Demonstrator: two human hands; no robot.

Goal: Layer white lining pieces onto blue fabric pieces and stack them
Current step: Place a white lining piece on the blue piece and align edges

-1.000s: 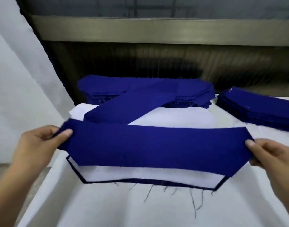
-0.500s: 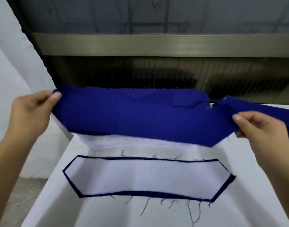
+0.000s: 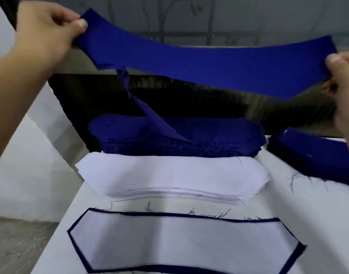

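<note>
Blue fabric piece [image 3: 209, 64]: long band with angled ends, held in the air across the upper part of the view, well above the table [image 3: 288, 204]. It sags a little in the middle. The left end sits higher than the right.

Left hand [image 3: 45, 34]: pinches the left end, thumb on the near face, fingers curled behind the cloth.
Right hand [image 3: 345, 76]: grips the right end the same way, thumb flat on the near face and the other fingers folded behind.

Narrow blue strip [image 3: 150, 115]: hangs twisted from the frayed lower edge of the held piece near its left end. It runs down and to the right, and its lower end lies on the blue stack [image 3: 199, 139] at the back of the table. Cannot tell whether it is snagged or only caught by threads.

Blue stack: many layers with ragged edges, set against the dark panel [image 3: 229, 107].
White lining stack [image 3: 169, 175]: just in front of the blue stack and touching its front edge. It has many thin sheets, with the layered edges showing along the near side.
Layered piece [image 3: 179, 242]: nearest the viewer and flat on the table, one white lining on a blue piece. Only a thin blue rim [image 3: 189, 214] shows around it.
Second blue stack [image 3: 317, 159]: at the right of the table, apart from the first and neatly squared.

Loose threads [image 3: 296, 178]: dark, scattered on the white table surface between the stacks and along the far edge of the layered piece.
Floor [image 3: 15, 244]: grey, visible lower left beyond the table edge.
</note>
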